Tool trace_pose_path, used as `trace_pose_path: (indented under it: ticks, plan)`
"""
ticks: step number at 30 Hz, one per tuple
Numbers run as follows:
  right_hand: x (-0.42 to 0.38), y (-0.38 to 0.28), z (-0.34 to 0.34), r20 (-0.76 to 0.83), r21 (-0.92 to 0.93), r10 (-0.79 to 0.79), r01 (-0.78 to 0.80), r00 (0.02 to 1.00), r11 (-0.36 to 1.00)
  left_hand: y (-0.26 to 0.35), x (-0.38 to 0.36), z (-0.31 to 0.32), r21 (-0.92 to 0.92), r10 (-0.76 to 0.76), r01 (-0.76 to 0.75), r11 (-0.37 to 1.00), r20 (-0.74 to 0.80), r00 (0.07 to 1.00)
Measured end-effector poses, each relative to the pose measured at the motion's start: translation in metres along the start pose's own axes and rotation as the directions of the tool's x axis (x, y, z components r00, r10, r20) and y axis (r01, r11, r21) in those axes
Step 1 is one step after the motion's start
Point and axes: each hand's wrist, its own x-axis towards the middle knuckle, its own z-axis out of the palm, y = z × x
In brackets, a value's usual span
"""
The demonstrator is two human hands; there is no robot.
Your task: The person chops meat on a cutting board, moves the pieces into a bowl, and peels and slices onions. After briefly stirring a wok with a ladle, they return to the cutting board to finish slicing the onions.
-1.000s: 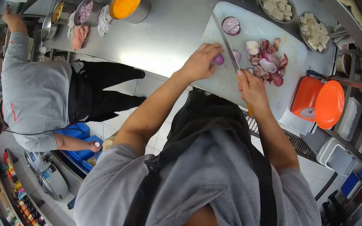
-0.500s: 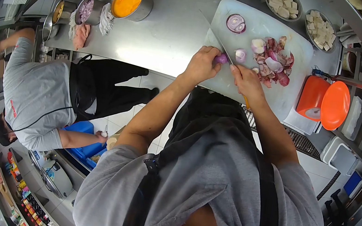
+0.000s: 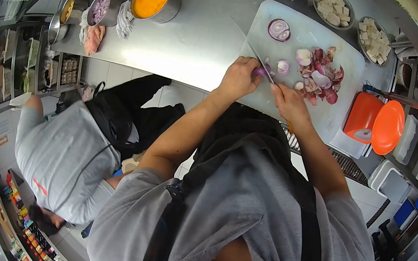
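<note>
Red onion piece (image 3: 259, 72) sits near the front-left corner of the white cutting board (image 3: 332, 103), pinned under the left hand (image 3: 239, 77), whose fingers are curled tight on it. The right hand (image 3: 290, 100) has its fingers wrapped around the handle of the knife (image 3: 253, 50), and the blade now runs right across the piece, tip pointing away over the desk (image 3: 196, 37). A second ago the blade lay beside the onion, so the slice is actually underway, and there are a few more bits by the blade than before. The pile of cut onion (image 3: 318, 76) sits to the right, with a halved onion (image 3: 279, 29) further back. Off to the left, the co-worker (image 3: 67, 158) has bent much lower toward the floor since then.
</note>
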Motion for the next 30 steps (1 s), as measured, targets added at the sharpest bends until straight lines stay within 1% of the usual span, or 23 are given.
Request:
trace_pose_path:
  ticks: [2,3,5,9,11,12,14,15,17,18,20,21,22,23,26,28,30]
  plan:
    - [0.017,0.009,0.011,-0.054,-0.03,-0.039,0.037,0.998,0.999,0.002,0.002,0.001,-0.01,0.006,-0.006,1.0,-0.014,1.0]
    - [0.016,0.006,0.008,-0.055,-0.028,-0.043,0.041,0.998,0.999,0.001,0.003,0.001,-0.007,0.007,-0.007,1.0,-0.012,1.0]
    - [0.008,0.001,0.002,-0.021,0.025,0.006,-0.006,1.0,1.0,-0.001,0.0,0.0,-0.002,0.002,-0.002,1.0,-0.004,1.0]
    - [0.002,0.001,0.004,0.02,0.077,0.024,-0.026,1.0,0.997,0.001,-0.004,0.004,-0.011,-0.022,0.022,1.0,-0.022,1.0]
    - [0.017,0.01,0.015,0.054,0.221,0.096,-0.106,0.994,0.97,0.0,0.0,0.003,-0.011,-0.033,0.033,0.999,-0.029,0.999]
    - [0.018,0.012,0.018,0.055,0.228,0.095,-0.105,0.994,0.968,0.001,0.0,0.002,0.002,-0.019,0.019,1.0,-0.025,1.0]
    - [0.019,0.02,0.018,0.017,0.216,0.043,-0.045,0.999,0.975,0.002,0.004,0.003,0.012,0.006,-0.006,1.0,-0.016,1.0]
    - [0.017,0.019,0.014,0.011,0.219,0.047,-0.048,0.999,0.975,0.003,0.007,0.004,0.029,0.017,-0.017,0.999,0.0,1.0]
    - [0.011,0.016,0.004,-0.064,0.174,0.086,-0.073,0.994,0.982,0.005,0.011,0.008,0.042,0.029,-0.03,0.999,0.021,0.999]
    - [0.009,0.016,0.001,-0.068,0.176,0.09,-0.077,0.994,0.981,0.005,0.014,0.01,0.056,0.055,-0.056,0.997,0.017,0.998]
    - [0.007,0.016,-0.005,-0.056,0.076,0.053,-0.049,0.997,0.996,0.008,0.016,0.013,0.068,0.088,-0.089,0.994,0.016,0.996]
    - [0.004,0.013,-0.009,-0.06,0.077,0.054,-0.05,0.997,0.996,0.012,0.014,0.009,0.033,0.057,-0.057,0.998,-0.002,0.998]
    - [0.001,0.009,-0.01,-0.077,0.078,0.013,-0.007,0.997,0.997,0.015,0.013,0.006,-0.001,0.024,-0.024,1.0,-0.018,1.0]
    - [-0.001,0.006,-0.01,-0.093,0.078,-0.028,0.035,0.995,0.996,0.014,0.011,0.004,0.0,0.023,-0.023,1.0,-0.015,1.0]
    - [0.006,0.013,0.002,-0.105,0.056,-0.062,0.068,0.993,0.996,0.008,0.008,0.003,-0.007,-0.015,0.015,1.0,0.01,1.0]
    - [0.011,0.018,0.007,-0.104,0.056,-0.04,0.046,0.994,0.997,0.006,0.008,0.005,-0.02,-0.043,0.044,0.999,0.032,0.999]
    - [0.014,0.017,0.008,-0.1,0.057,-0.031,0.037,0.994,0.998,0.004,0.008,0.005,-0.017,-0.023,0.023,1.0,0.015,1.0]
